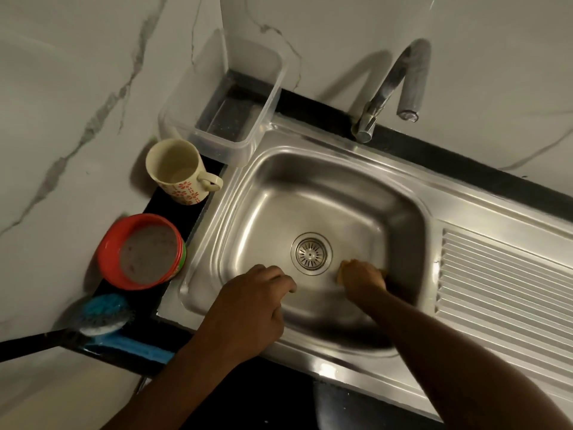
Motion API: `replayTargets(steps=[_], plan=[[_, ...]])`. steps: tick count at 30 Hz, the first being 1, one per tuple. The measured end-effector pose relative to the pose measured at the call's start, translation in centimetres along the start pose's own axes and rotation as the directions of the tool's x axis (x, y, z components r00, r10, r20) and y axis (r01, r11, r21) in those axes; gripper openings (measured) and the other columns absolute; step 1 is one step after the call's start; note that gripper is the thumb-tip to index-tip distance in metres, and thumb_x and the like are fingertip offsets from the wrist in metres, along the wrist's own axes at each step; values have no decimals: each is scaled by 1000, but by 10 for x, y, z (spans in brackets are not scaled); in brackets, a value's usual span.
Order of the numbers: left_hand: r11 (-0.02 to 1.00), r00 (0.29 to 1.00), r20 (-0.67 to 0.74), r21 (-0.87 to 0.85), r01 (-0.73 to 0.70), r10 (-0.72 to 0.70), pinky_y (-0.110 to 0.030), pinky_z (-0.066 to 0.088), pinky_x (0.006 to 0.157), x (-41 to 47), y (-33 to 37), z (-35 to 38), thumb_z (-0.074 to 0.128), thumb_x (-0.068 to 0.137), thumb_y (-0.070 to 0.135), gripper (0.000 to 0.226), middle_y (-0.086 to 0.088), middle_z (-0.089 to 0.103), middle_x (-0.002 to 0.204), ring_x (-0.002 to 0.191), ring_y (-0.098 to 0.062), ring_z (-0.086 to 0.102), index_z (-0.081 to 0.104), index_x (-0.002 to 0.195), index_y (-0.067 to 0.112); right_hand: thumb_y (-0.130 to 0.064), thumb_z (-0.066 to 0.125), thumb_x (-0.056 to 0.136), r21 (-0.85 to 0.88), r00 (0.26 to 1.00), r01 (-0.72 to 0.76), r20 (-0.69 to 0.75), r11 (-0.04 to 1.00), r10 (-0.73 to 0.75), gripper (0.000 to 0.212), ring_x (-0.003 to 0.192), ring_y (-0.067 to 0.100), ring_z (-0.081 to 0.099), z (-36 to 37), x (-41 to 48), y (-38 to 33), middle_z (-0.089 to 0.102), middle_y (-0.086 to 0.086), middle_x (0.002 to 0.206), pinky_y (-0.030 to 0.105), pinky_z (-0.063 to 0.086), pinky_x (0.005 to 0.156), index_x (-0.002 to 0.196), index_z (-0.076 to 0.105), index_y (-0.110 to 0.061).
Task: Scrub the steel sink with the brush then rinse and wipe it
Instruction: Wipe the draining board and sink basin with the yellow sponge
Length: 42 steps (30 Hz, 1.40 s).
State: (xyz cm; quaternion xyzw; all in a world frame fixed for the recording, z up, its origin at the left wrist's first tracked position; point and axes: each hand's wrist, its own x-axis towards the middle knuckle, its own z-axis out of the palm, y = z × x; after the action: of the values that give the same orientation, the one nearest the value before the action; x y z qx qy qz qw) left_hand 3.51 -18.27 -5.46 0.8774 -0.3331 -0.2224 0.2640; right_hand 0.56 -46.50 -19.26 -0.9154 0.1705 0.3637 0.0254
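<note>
Reaching down into the steel sink (310,193), gripped a yellow pad (340,273) in the right hand (362,276), low on the basin floor just right of the drain strainer (311,253). Could not tell sponge from cloth, with only its edges peeking out at either side of the hand. Curled the right fingers (352,265) down over it, knuckles up, forearm slanting in across the front rim.

Held the left hand (254,293) over the front-left corner of the basin, fingers (279,282) loosely bent and holding nothing, fingertips close to the inner wall near the strainer. Possibly touched the steel there; hard to judge from above.

Found the brush (102,315) outside the basin, lying on the dark counter (148,305) at the front left corner, blue head near the red tub (108,243), blue handle running toward the left forearm, touched by neither hand. Saw greyish paste inside the tub. Noted a cream mug (178,170) with red flower print standing behind the tub, handle toward the sink, and a clear plastic box (266,97) behind that, against the marbled wall. Saw the tap (400,82) arched over the back rim, spout well above the basin, and the ribbed drainboard (502,287) stretching away on the right.
</note>
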Motion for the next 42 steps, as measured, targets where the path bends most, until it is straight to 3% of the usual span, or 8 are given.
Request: replayTargets(steps=[6,10,17,21,28,32,36,42], plan=[[1000,999,-41,2,13,-12,-31,55,84,-6,10,-6,51,84,14,44,18,61,119,110,-5,56,66,122,31,-18,66,89,481,991,-10,125,876,-57,17,88,31,71,-19,-30,17,70,8,79,28,48,70,80,78,-10],[999,996,-76,-27,41,-43,-25,53,90,-7,15,-6,52,92,19,38,21,61,120,113,-1,55,64,124,37,8,66,90,979,986,-21,54,203,-159,18,89,33,68,-38,-72,18,71,17,91,53,56,94,98,78,-4],[956,964,-220,-282,85,-150,-19,50,86,9,44,-20,51,98,60,44,28,57,127,111,7,55,52,139,42,-8,67,89,858,902,-21,-205,-513,-380,51,130,53,54,-73,-139,-4,59,33,137,71,40,110,139,58,2],[931,937,-303,-361,57,-175,-11,40,89,14,56,-32,55,97,61,53,27,48,140,123,6,50,45,146,43,-30,63,99,886,923,105,-256,-453,-287,46,127,47,60,-90,-158,-16,64,25,136,68,44,109,139,62,-9],[925,898,-398,-379,28,-190,-22,43,103,13,66,-46,53,94,62,55,26,48,144,133,-1,47,44,146,46,-43,50,108,742,780,624,-606,244,-154,29,79,8,67,-129,-179,-18,71,-11,84,30,53,72,100,72,-26],[894,897,-375,-445,48,-234,-24,38,106,14,72,-51,67,95,51,63,25,45,148,134,4,42,40,151,41,-41,47,105,766,778,628,-618,137,-115,35,74,8,63,-151,-183,-19,66,-7,79,22,51,70,93,66,-14],[867,913,-325,-495,58,-247,-29,44,106,20,69,-58,66,92,60,60,24,51,146,133,2,47,45,146,45,-42,47,106,881,878,442,-463,-171,-118,32,111,22,72,-166,-180,-20,73,-2,122,46,62,91,131,60,-29],[766,940,-235,-641,40,-247,-46,59,92,30,60,-78,66,82,73,53,8,76,110,104,-10,71,71,115,32,-39,61,101,929,902,308,-354,-207,-248,39,115,29,72,-197,-173,-34,71,5,130,54,60,94,139,58,-28]])
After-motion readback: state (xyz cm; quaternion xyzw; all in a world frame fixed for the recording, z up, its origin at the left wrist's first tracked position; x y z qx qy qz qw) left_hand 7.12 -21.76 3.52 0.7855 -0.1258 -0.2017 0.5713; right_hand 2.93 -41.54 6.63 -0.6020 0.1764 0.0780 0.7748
